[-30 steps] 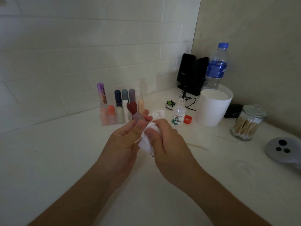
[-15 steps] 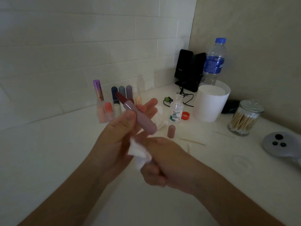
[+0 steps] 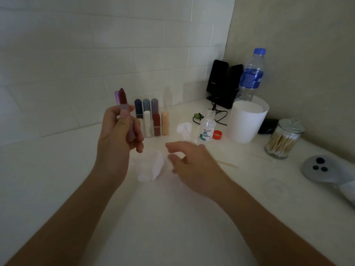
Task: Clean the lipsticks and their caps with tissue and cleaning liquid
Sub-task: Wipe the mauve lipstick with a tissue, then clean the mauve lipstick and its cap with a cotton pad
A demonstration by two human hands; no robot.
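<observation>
My left hand grips an uncapped lipstick upright, its mauve tube in my fingers and its dark red tip pointing up. A crumpled white tissue lies on the counter between my hands. Just right of it hovers my right hand, blurred, fingers loosely spread and holding nothing. The small cleaning liquid bottle stands open behind it, with its red cap beside it. A clear organizer at the back holds several capped lipsticks. I cannot make out the loose lipstick cap.
A second crumpled tissue lies left of the bottle. A white cup, a water bottle, black speakers and a cotton swab jar line the right. A grey controller and a thin wooden stick lie nearby.
My right hand has let go of the tissue, which now lies on the counter, and has moved right. My left hand has lifted the lipstick upright and away to the left.
</observation>
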